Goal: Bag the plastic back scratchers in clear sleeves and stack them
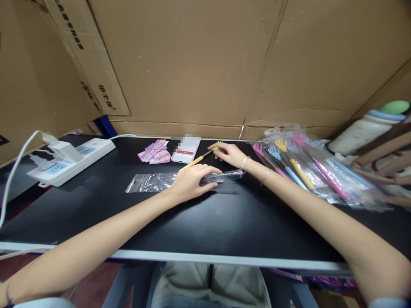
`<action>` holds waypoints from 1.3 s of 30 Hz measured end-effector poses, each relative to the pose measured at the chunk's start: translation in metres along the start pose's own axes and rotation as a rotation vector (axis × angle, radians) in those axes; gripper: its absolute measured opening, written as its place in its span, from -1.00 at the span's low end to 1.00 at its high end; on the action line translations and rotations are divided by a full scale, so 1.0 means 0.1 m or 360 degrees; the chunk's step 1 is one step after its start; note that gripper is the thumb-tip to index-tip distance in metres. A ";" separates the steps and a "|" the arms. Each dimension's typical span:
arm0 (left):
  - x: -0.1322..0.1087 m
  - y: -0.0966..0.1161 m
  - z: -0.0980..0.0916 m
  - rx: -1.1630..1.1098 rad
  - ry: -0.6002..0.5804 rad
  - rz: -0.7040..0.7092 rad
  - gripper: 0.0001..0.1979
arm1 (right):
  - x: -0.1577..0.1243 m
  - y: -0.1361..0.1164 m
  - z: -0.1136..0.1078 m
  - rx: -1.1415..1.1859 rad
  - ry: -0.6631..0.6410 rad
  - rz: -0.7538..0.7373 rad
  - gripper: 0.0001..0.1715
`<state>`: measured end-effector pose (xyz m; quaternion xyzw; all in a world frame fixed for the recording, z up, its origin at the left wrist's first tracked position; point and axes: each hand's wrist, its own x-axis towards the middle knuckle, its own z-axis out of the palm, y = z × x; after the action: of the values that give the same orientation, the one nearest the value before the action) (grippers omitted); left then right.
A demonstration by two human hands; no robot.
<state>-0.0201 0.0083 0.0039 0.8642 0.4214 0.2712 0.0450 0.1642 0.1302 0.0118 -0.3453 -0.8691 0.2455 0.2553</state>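
A back scratcher with a yellow handle (195, 161) and a yellow claw head lies slantwise near the middle of the black table. The fingers of my right hand (229, 154) close round it just below the claw; the fingertips partly cover the metal rod. My left hand (192, 182) rests on a long clear plastic bag (156, 183) with thumb and fingers apart. The bag's flap end points left, and its other end reaches under my right wrist. Part of the bag is hidden beneath my left hand.
On the right lie several bagged back scratchers (302, 173) in pink, blue and yellow. A white phone (186, 149) and purple-pink cards (156, 152) lie at the back. A power strip (72, 160) stands left, a bottle (362, 130) right. Cardboard walls (192, 64) enclose the table.
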 end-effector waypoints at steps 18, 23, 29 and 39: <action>-0.02 0.05 -0.02 0.0050 -0.0063 0.0014 -0.70 | -0.27 0.04 -0.21 -0.0984 -0.0155 0.0267 -0.69; -0.03 0.04 -0.03 0.0034 -0.0078 0.0063 -0.70 | -0.48 0.08 -0.37 -0.1084 -0.0163 0.0283 -0.68; -0.03 0.03 -0.02 0.0073 -0.0059 0.0068 -0.70 | -0.75 0.03 -0.40 -0.1235 -0.0223 0.0111 -0.80; -0.02 0.02 -0.02 0.0144 -0.0065 0.0078 -0.70 | -1.01 -0.13 -0.51 -0.1167 -0.0313 0.0440 -0.82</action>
<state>-0.0207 0.0052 0.0059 0.8808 0.4109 0.2353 0.0075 0.2524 0.0612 0.0302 -0.5020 -0.8647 -0.0169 -0.0048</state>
